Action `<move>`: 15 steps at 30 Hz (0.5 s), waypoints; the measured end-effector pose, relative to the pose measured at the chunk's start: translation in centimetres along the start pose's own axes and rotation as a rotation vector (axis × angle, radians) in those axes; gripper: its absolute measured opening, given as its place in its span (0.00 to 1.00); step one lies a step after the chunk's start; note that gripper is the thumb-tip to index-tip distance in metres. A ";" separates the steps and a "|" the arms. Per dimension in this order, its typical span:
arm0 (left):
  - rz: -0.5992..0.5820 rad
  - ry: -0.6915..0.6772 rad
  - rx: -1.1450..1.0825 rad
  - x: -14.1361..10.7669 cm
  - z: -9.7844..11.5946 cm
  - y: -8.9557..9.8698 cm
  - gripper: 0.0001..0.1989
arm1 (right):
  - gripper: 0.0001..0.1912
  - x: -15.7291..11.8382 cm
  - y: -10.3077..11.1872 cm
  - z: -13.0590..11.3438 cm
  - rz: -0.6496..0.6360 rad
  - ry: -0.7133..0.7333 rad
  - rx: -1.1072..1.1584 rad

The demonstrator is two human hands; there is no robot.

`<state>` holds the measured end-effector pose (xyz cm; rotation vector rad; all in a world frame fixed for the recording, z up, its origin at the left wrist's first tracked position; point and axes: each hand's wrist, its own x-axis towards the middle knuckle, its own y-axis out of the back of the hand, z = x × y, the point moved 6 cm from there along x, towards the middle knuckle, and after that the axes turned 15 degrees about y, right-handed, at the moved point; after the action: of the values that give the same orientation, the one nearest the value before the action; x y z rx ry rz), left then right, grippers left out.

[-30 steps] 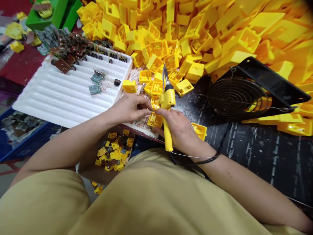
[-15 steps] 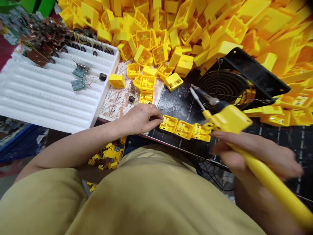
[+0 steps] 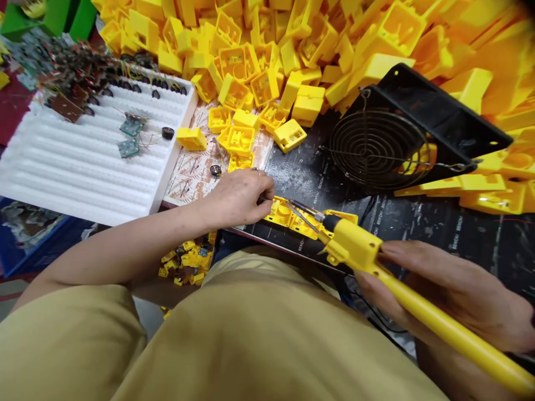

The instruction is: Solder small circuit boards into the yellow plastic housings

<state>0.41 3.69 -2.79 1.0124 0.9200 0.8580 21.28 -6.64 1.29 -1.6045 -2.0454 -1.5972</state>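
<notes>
My right hand (image 3: 463, 284) holds a yellow soldering iron (image 3: 357, 245) with a thin metal tube beside its hot tip. The tip points left and reaches over a row of three small open yellow plastic cases (image 3: 304, 227) at the bench edge. Part of the row is hidden behind the iron. At the left end of the row, my left hand (image 3: 242, 195) has its thumb and fingers pinched together, close to the first case. Whatever lies between those fingertips is too small to make out.
A black fan (image 3: 376, 145) with a wire guard stands behind the iron. Yellow cases (image 3: 234, 61) are heaped across the back. On the left, a white foam tray (image 3: 83, 167) carries circuit boards (image 3: 131, 125) and small round black parts. A blue crate (image 3: 25, 250) sits below it.
The soldering iron has swung down and left, its tip now over the cases near my left hand. My left hand stays by the first case, its fingers pinched tighter.
</notes>
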 end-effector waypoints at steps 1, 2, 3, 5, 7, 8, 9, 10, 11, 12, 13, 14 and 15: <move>0.008 -0.015 0.020 0.0 0.2 0.1 0.07 | 0.12 0.5 -0.4 -0.3 -0.015 0.066 0.017; 0.014 -0.025 0.034 0.1 0.3 0.1 0.08 | 0.08 0.8 -0.7 -0.5 -0.034 0.117 0.026; 0.017 -0.028 0.042 0.1 0.3 0.1 0.08 | 0.05 1.0 -0.9 -0.6 -0.046 0.136 0.020; 0.013 -0.023 0.055 0.2 0.3 0.1 0.09 | 0.05 1.2 -1.2 -0.4 -0.060 0.113 0.003; 0.000 -0.017 0.067 0.3 0.3 0.0 0.09 | 0.06 1.2 -1.4 -0.3 -0.065 0.095 -0.002; -0.008 -0.019 0.072 0.3 0.3 0.0 0.09 | 0.06 1.3 -1.5 -0.4 -0.072 0.104 -0.007; -0.012 -0.025 0.078 0.4 0.3 0.0 0.09 | 0.06 1.4 -1.6 -0.6 -0.078 0.125 -0.019; -0.013 -0.032 0.083 0.4 0.4 0.0 0.09 | 0.06 1.6 -1.6 -0.7 -0.084 0.155 -0.038; -0.016 -0.041 0.085 0.5 0.5 0.1 0.09 | 0.07 1.8 -1.6 -0.9 -0.091 0.189 -0.059; -0.020 -0.052 0.088 0.6 0.6 0.1 0.09 | 0.07 2.0 -1.6 -1.0 -0.102 0.217 -0.075; -0.023 -0.061 0.092 0.6 0.7 0.1 0.09 | 0.07 2.3 -1.6 -1.1 -0.107 0.243 -0.077; -0.026 -0.069 0.097 0.7 0.7 0.1 0.09 | 0.07 2.4 -1.5 -1.2 -0.107 0.259 -0.070; -0.029 -0.075 0.102 0.8 0.8 0.1 0.09 | 0.08 2.6 -1.3 -1.1 -0.115 0.258 -0.056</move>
<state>1.40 4.19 -2.63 1.1096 0.9201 0.7497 18.59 -5.66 2.53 -1.2383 -2.0032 -1.8076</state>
